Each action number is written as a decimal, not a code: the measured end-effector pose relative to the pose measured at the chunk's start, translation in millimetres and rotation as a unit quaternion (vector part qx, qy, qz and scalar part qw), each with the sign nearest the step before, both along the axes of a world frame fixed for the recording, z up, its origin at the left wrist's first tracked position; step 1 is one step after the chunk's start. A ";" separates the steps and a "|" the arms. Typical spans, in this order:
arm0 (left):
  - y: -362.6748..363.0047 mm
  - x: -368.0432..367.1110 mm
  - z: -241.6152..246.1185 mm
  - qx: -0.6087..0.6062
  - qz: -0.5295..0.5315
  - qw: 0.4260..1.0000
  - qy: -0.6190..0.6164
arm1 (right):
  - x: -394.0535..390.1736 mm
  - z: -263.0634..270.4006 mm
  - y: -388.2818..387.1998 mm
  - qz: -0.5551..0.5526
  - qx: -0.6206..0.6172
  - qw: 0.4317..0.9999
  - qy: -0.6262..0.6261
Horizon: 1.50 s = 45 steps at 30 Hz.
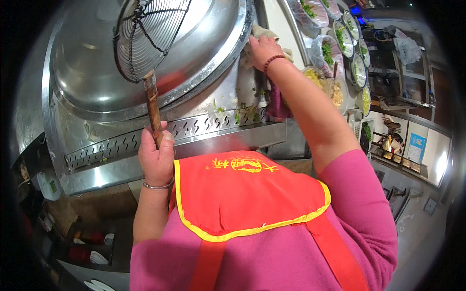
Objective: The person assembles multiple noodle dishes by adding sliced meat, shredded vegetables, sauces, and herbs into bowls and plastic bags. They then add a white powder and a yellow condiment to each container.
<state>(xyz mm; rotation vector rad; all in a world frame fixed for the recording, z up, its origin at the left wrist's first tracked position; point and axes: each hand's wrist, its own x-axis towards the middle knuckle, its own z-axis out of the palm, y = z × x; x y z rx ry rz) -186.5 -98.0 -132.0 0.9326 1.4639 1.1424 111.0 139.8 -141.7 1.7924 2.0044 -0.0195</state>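
My left hand (157, 156) grips the wooden handle (152, 105) of a wire spider skimmer, holding it upright. Its round wire head (149, 40) is in front of a large stainless steel vessel or domed cover (94, 72), which fills the upper left. At the vessel's right rim, my right hand (265, 51) is closed over a beige cloth (265, 32), partly hidden under the fingers. Below that wrist hangs a purple cloth (278, 102). Green leaf scraps (247, 111) lie on the steel counter nearby.
A slotted steel drain strip (196, 125) runs along the counter's front edge. Bowls of chopped greens (342, 36) stand in rows at the right, near a container of chopped nuts or similar bits (336, 94). White dishes (98, 257) sit on a low shelf at left.
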 end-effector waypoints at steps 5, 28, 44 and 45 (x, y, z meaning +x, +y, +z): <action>-13.6 -10.6 -0.8 -0.012 0.011 1.000 -0.013 | 7.1 -52.3 11.6 -0.039 -0.010 0.998 -0.040; -28.5 -15.0 12.4 -0.044 -0.010 0.995 -0.091 | -9.5 -6.8 -149.1 0.018 0.072 0.928 0.364; -33.8 -17.5 10.3 -0.028 0.009 0.995 -0.099 | -12.5 -42.0 -177.2 -0.052 0.036 0.910 0.410; -32.9 -17.9 10.7 -0.031 0.015 0.995 -0.097 | -18.4 -39.6 -172.7 -0.030 0.028 0.888 0.458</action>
